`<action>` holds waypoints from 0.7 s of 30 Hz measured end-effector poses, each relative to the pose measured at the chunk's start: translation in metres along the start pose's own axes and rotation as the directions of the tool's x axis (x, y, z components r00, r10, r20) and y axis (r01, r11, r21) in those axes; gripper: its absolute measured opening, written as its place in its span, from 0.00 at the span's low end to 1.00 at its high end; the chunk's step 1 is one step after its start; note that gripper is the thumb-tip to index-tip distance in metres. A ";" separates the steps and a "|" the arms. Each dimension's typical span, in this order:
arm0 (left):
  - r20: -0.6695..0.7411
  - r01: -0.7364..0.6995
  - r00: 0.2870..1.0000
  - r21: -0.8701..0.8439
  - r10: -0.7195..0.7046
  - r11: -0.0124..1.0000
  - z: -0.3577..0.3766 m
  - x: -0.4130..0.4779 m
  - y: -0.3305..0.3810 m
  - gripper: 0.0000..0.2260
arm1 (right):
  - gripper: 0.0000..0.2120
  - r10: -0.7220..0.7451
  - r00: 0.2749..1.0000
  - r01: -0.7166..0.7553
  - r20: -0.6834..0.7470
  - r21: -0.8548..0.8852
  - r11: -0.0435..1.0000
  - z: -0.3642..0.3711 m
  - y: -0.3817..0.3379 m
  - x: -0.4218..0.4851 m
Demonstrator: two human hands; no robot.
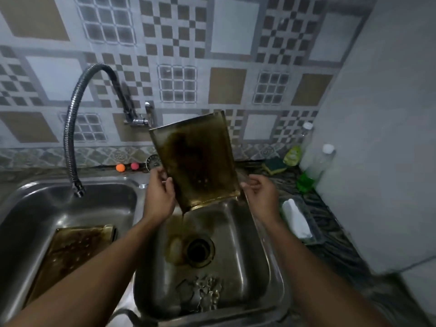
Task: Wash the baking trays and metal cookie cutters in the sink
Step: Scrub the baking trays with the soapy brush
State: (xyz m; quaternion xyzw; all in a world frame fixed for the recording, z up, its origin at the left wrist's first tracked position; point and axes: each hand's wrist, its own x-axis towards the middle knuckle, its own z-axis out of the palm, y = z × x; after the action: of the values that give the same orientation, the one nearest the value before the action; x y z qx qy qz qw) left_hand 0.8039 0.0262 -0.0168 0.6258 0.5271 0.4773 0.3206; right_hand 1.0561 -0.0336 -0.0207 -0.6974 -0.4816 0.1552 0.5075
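Note:
A greasy, dark-stained baking tray (195, 159) is tilted upright over the right sink basin (254, 251). Brown liquid runs off its lowest corner toward the drain (199, 252). My left hand (160, 192) grips the tray's left edge. My right hand (260, 193) holds its lower right corner with curled fingers. A second dirty tray (70, 253) lies flat in the left basin (35, 215). Several metal cookie cutters (203, 292) sit in the near end of the right basin.
A flexible hose faucet (70, 138) hangs over the left basin. On the counter to the right are a green-yellow sponge (274, 164), dish soap bottles (313, 161) and a soap dish (298, 219). Two small balls (127, 166) sit behind the sink.

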 end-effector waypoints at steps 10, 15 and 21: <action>0.028 0.114 0.993 -0.018 -0.114 0.993 0.003 0.007 -0.004 0.15 | 0.25 0.285 0.954 -0.164 0.091 -0.638 0.752 -0.098 0.132 -0.005; -0.007 0.117 0.993 -0.010 -0.117 0.993 0.010 0.011 -0.012 0.12 | 0.20 0.190 0.981 -0.171 -0.029 -0.583 0.794 -0.092 0.116 -0.008; 0.026 0.162 0.987 -0.154 -0.160 0.975 0.018 0.004 -0.018 0.12 | 0.23 -0.135 0.989 0.101 -0.067 -0.365 0.925 -0.064 0.033 0.007</action>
State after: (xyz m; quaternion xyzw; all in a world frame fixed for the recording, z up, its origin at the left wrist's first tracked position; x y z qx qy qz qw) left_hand 0.8145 0.0366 -0.0383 0.5572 0.5349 0.4853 0.4097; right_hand 1.1212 -0.0641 -0.0190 -0.7547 -0.5194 0.0014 0.4008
